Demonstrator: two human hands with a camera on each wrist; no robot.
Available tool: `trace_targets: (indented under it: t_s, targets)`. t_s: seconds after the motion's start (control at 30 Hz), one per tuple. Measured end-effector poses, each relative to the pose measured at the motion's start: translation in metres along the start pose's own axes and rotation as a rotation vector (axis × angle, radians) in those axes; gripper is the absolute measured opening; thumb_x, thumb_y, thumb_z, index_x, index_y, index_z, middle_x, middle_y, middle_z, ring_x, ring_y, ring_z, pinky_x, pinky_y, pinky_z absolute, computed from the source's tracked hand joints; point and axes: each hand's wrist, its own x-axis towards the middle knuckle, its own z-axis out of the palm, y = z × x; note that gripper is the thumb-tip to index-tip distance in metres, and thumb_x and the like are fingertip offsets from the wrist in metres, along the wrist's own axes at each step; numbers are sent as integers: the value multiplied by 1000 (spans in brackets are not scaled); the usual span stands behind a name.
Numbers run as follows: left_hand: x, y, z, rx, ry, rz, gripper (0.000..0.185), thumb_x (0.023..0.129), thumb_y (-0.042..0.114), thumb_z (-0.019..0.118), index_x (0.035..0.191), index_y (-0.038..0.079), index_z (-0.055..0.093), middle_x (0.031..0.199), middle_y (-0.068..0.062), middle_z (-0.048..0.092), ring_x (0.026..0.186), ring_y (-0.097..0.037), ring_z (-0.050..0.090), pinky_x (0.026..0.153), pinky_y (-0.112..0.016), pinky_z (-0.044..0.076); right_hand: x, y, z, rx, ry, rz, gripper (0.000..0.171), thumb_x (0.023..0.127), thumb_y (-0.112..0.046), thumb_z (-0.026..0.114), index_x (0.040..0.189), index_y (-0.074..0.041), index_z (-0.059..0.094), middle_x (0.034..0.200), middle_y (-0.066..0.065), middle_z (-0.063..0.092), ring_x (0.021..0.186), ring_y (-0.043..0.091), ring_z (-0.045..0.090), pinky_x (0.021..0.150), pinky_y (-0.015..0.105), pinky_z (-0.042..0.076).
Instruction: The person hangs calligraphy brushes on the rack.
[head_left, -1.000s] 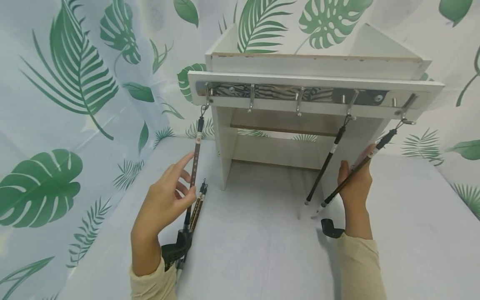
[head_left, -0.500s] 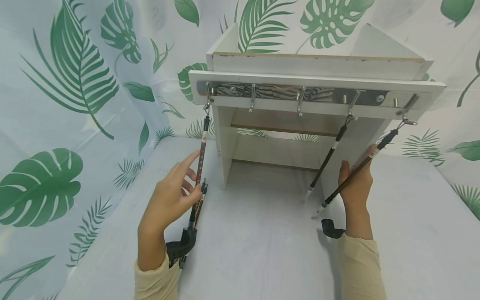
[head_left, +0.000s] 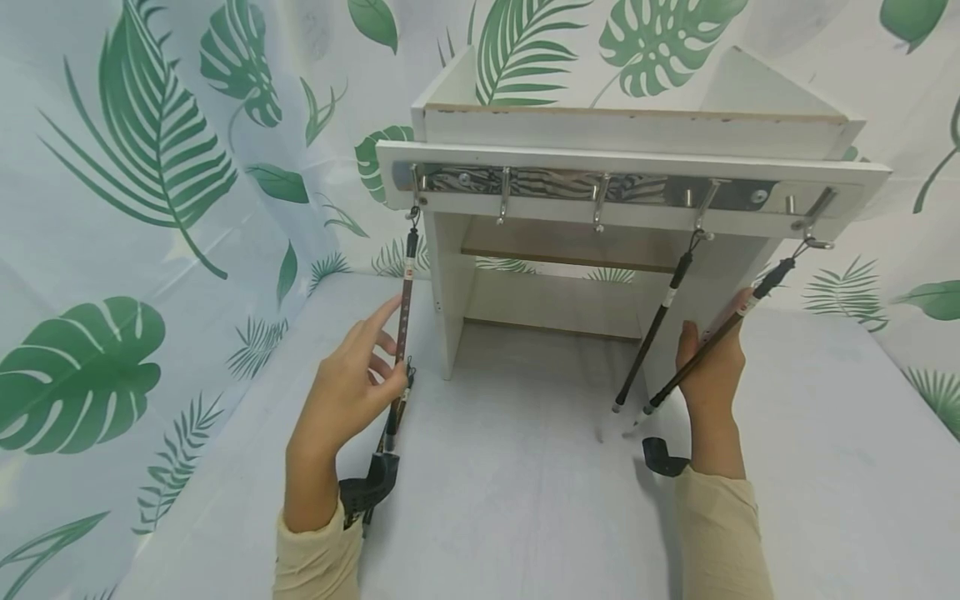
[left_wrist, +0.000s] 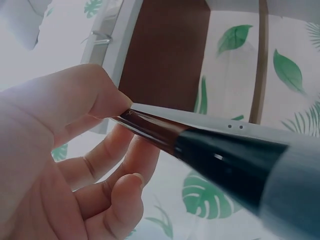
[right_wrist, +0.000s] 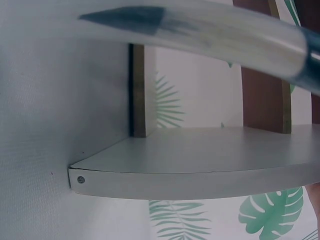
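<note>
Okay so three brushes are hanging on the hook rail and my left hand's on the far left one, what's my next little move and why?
Probably let go of the left brush: its loop already hangs on the leftmost hook, and your left hand only pinches the shaft. Two more brushes lie on the table just beneath that hand, and two middle hooks look free, so reaching down for one seems sensible.

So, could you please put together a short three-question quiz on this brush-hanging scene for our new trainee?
1. True or false: the left hand pinches the brush on the leftmost hook.
2. How many brushes hang from the hook rail? A) two B) three C) five
3. Which hand is at the rightmost brush?

Key: 1. True. 2. B. 3. The right hand.
</note>
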Motion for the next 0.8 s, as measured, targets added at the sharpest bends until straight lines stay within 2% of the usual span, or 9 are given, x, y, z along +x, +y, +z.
trace_targets:
  t_s: [0.47,0.6,0.8]
  targets:
    - [1,1,2,3,-62,-66,71,79,8,59,143,16,29,91,-3,55,69,-11,61,59,-26,49,-1,0,0,6,18,-20,62,95,-23,40,146,-14,6,130,30,45,111,50,49,88,60,40]
    - [3,-2,5,-2,-88,-104,72,81,9,59,144,18,25,92,-3,54,72,-12,61,59,-26,48,0,0,-1,2,11,-10,63,95,-23,40,146,-14,5,130,30,45,111,50,49,88,61,40]
    - [7,-8,12,-8,-88,-123,72,82,10,59,144,16,24,93,-6,55,75,-15,62,61,-28,50,0,0,-1,11,11,-17,63,94,-22,40,146,-13,5,130,31,44,112,51,48,89,61,40]
